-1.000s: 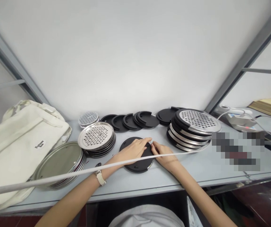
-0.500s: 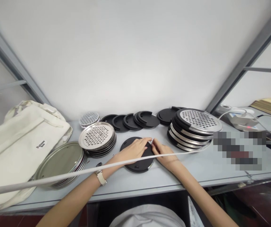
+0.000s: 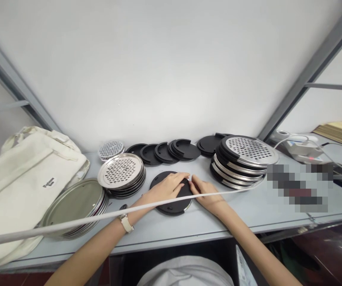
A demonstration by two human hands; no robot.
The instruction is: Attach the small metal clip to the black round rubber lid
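Note:
A black round plate (image 3: 171,207) lies on the table in front of me, with a thin silvery edge showing at its right side. My left hand (image 3: 168,188) reaches across the top of it. Its fingers are bent, with the tips pressing on the far right part of the rim. At that same rim, my right hand (image 3: 205,194) is closed, thumb and fingers gripping the edge close to the left fingertips. The palms partly hide the plate, and what lies right under the fingertips cannot be made out. A watch (image 3: 126,222) is on my left wrist.
Perforated metal discs (image 3: 121,171) are stacked at left, beside olive round plates (image 3: 75,202) and a cream cloth bag (image 3: 24,178). Black round trays (image 3: 185,150) line the wall. Silver grater discs with black rims (image 3: 247,150) stand at right. A white cord (image 3: 99,217) crosses in front.
Both hands stay at the plate's right rim, the right fingertips shifting slightly against it. The whole view has moved a little; the stacks stand as before.

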